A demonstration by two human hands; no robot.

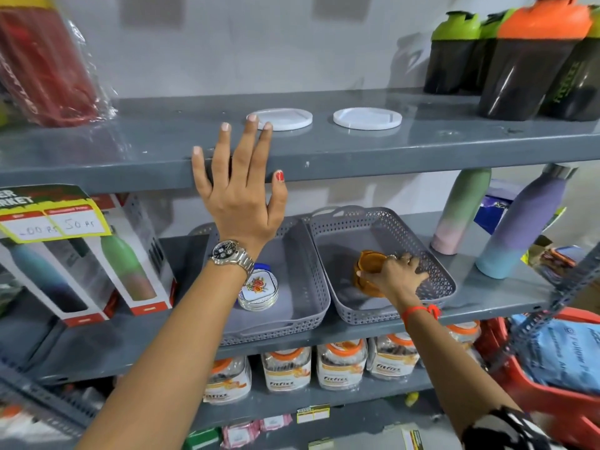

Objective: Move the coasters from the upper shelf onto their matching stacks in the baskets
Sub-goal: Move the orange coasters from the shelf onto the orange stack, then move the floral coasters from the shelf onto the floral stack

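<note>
The right hand (pixel 394 274) covers much of the amber coaster stack (pixel 368 271), so its count cannot be told. The left hand's (pixel 238 193) wrist hides part of the flowered coaster stack (pixel 258 292) and a blue-capped thing behind it. Left of that hand, the red wrapped bottle (pixel 48 60) is blurred and cut by the frame edge. The price tag's (pixel 53 225) writing is only partly legible.

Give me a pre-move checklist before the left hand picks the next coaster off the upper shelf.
1. Left hand free and open: ok.
2. Fingertips reach the left white coaster: ok.
3. Second white coaster unobstructed: ok.
4. Right hand done setting the brown coasters in the right basket: not ok.
5. White stack waiting in a basket: cannot tell; left basket shows only the floral stack.
</note>
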